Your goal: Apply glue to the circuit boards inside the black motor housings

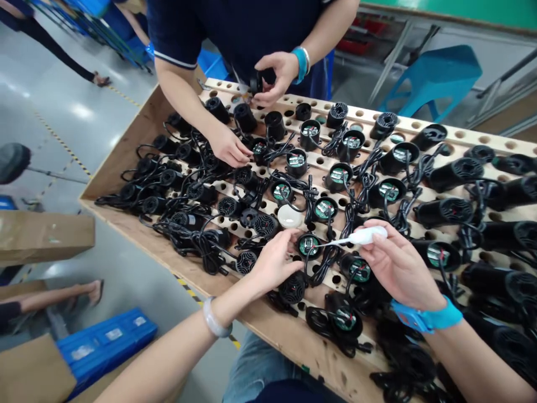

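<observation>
My right hand (392, 266) grips a small white squeeze bottle (368, 235) with a long thin nozzle. The nozzle's tip reaches into an open black cylindrical housing (309, 246), over the green circuit board inside. From the left, my left hand (274, 260) has its fingers and thumb curved around that same housing, steadying its rim. A round white cap or dish (289, 216) lies just above my left fingertips. Another open housing (325, 209) with a green board stands behind, and one more (354, 268) sits beneath my right hand.
A wooden rack (251, 308) with drilled strips holds many black housings and coiled black cables. Across it, a co-worker's hand (230, 146) touches a housing and the other hand (277, 78) holds a black part. A blue stool (436, 78) and blue crates (107, 344) stand around.
</observation>
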`<action>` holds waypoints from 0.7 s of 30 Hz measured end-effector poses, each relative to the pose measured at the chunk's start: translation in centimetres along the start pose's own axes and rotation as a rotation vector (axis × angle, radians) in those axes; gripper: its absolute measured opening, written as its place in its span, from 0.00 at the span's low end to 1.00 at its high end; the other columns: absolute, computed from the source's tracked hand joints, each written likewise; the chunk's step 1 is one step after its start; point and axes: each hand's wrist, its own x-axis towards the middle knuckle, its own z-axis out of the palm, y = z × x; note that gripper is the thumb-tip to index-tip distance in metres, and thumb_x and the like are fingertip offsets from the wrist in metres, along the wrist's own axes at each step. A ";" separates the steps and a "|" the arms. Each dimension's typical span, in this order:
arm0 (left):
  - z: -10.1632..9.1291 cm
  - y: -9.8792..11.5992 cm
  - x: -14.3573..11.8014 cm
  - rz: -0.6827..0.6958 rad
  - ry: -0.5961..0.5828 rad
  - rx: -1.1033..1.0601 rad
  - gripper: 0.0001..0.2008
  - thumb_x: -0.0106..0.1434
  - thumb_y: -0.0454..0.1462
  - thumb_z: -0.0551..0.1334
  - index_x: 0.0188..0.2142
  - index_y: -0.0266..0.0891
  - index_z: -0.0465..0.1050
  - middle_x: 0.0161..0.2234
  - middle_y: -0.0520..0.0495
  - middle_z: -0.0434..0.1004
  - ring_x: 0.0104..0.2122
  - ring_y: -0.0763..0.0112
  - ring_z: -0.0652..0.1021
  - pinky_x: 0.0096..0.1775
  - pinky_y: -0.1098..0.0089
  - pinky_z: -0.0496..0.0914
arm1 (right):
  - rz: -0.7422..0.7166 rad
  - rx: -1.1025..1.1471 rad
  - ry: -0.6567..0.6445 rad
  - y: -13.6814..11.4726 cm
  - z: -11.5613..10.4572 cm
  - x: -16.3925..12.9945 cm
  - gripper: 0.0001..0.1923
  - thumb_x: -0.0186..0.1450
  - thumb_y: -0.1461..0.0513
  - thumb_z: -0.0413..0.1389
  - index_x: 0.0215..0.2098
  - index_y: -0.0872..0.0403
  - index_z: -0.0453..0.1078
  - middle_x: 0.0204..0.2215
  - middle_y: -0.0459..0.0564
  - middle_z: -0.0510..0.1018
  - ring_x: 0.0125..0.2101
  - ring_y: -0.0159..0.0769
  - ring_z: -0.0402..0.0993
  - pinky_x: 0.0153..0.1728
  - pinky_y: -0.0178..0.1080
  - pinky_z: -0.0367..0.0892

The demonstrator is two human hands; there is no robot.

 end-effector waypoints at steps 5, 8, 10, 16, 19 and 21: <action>-0.1 0.0 1.0 0.063 0.018 0.027 0.27 0.50 0.29 0.68 0.50 0.41 0.66 0.47 0.45 0.72 0.34 0.71 0.75 0.36 0.68 0.74 | -0.041 -0.138 -0.037 0.5 0.4 0.7 0.12 0.56 0.60 0.64 0.39 0.51 0.73 0.32 0.46 0.73 0.27 0.26 0.65 0.23 0.28 0.64; -0.6 -0.2 0.4 0.060 -0.012 0.146 0.28 0.51 0.33 0.70 0.51 0.37 0.65 0.46 0.43 0.73 0.36 0.67 0.76 0.38 0.65 0.75 | -0.107 -0.253 -0.011 1.1 0.2 0.9 0.11 0.58 0.59 0.63 0.39 0.51 0.72 0.29 0.44 0.72 0.25 0.25 0.64 0.23 0.28 0.63; -1.3 0.0 -0.6 0.055 -0.046 0.290 0.26 0.54 0.35 0.68 0.52 0.36 0.65 0.46 0.41 0.74 0.39 0.64 0.77 0.41 0.62 0.74 | -0.161 -0.364 0.022 1.5 0.1 0.8 0.11 0.60 0.58 0.62 0.41 0.50 0.72 0.27 0.42 0.72 0.23 0.25 0.64 0.24 0.29 0.64; -2.8 0.4 -5.2 0.085 0.058 0.507 0.17 0.63 0.38 0.62 0.50 0.36 0.67 0.47 0.41 0.74 0.46 0.61 0.76 0.47 0.59 0.73 | -0.292 -0.621 0.127 1.9 0.6 0.2 0.11 0.59 0.56 0.62 0.39 0.51 0.71 0.25 0.43 0.76 0.22 0.30 0.73 0.26 0.33 0.71; -2.5 -0.1 -7.4 0.129 0.178 0.484 0.14 0.64 0.37 0.60 0.49 0.38 0.68 0.45 0.43 0.76 0.45 0.64 0.76 0.47 0.63 0.73 | -0.355 -0.679 0.148 2.1 1.1 0.0 0.11 0.58 0.57 0.63 0.37 0.52 0.71 0.25 0.44 0.77 0.22 0.31 0.74 0.24 0.34 0.71; -2.1 -0.5 -8.5 0.131 0.243 0.455 0.12 0.64 0.36 0.60 0.48 0.38 0.69 0.45 0.44 0.76 0.44 0.66 0.77 0.46 0.66 0.73 | -0.389 -0.707 0.150 2.4 1.2 -0.1 0.11 0.57 0.57 0.64 0.36 0.52 0.71 0.24 0.44 0.77 0.22 0.31 0.74 0.22 0.33 0.71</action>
